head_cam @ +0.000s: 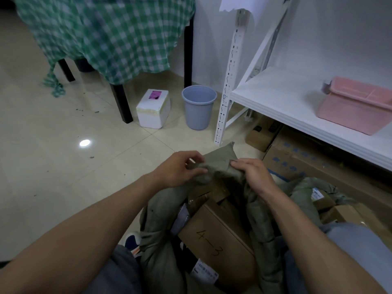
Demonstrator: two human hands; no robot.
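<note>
A grey-green woven sack (218, 160) stands open on the floor between my knees. Inside it lie cardboard boxes, the nearest one (220, 236) marked "4-3" in pen, with a white shipping label near its lower edge. My left hand (180, 168) grips the bunched far rim of the sack, fingers curled round the fabric. My right hand (252, 175) grips the same rim a little to the right, fingers curled over the cloth. Both hands hold the rim up above the boxes.
A white metal shelf (286, 100) on the right carries a pink tray (358, 105); blue-printed cartons (297, 158) sit beneath it. A blue-grey bin (198, 107) and a white foam box (153, 108) stand by a table draped in green checked cloth (106, 32). More parcels (324, 200) lie right.
</note>
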